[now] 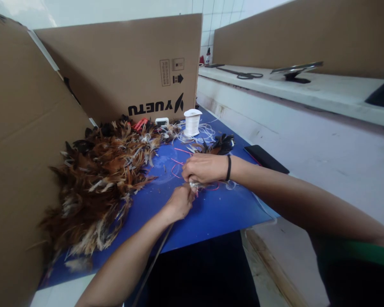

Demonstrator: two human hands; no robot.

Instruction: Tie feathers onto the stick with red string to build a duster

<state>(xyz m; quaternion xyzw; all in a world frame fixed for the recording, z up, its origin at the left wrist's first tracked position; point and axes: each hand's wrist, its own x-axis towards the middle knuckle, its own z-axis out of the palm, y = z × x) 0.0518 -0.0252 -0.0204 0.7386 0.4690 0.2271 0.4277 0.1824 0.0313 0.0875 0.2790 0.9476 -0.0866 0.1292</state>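
My left hand [180,204] is closed, its fingertips pinching a small whitish bundle [193,185] that looks like feather quills with pink thread about it. Right above it, my right hand [205,167] is also closed, its fingers against the same bundle; what exactly they pinch is hidden. Loose pink string [177,162] sticks out to the left of my right hand and lies on the blue table mat [217,213]. Behind the right hand lie dark feathers [222,145]. A large heap of brown, black and cream feathers [112,170] covers the mat's left side.
A white spool [192,123] stands at the back amid loose pale ribbon [208,133]. Nearby are a small white device [161,122] and a red object [141,124]. Cardboard walls [115,64] enclose the left and back. A black phone [266,158] lies right; scissors [249,76] rest on the ledge.
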